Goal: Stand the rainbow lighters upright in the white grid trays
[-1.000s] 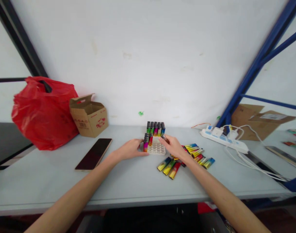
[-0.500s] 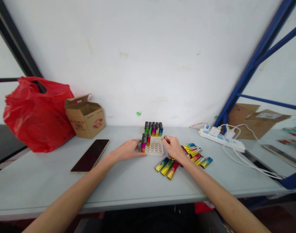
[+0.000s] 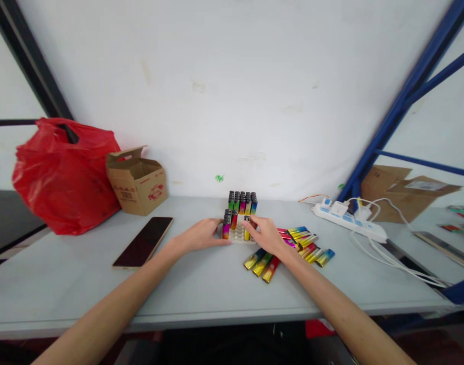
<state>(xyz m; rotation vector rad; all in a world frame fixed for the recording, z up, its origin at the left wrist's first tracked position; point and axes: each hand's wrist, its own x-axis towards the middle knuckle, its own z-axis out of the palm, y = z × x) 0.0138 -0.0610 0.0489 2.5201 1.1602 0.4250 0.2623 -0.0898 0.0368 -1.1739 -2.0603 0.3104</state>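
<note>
A white tray (image 3: 237, 235) with rows of round holes lies on the table in front of me. Several lighters (image 3: 226, 231) with black tops stand upright along its left side, purple and red ones among them. My left hand (image 3: 202, 234) grips the tray's left edge, thumb at the front corner, fingers partly hidden behind the lighters. Between the fingertips of my right hand (image 3: 265, 234) is a yellow lighter (image 3: 247, 234), upright at the tray's right part; whether it sits in a hole I cannot tell. Under and beside my right wrist lie several loose lighters (image 3: 270, 269).
Behind the tray stands a block of upright lighters (image 3: 242, 205). On the left are a phone (image 3: 144, 242), an open cardboard box (image 3: 143, 188) and a red plastic bag (image 3: 67, 177). A power strip (image 3: 349, 223) with white cables lies right, near a blue metal frame (image 3: 384, 121).
My right hand has moved slightly left and down, bringing the yellow lighter upright to the tray. My left hand keeps its place at the tray's left side. The view has shifted slightly.
</note>
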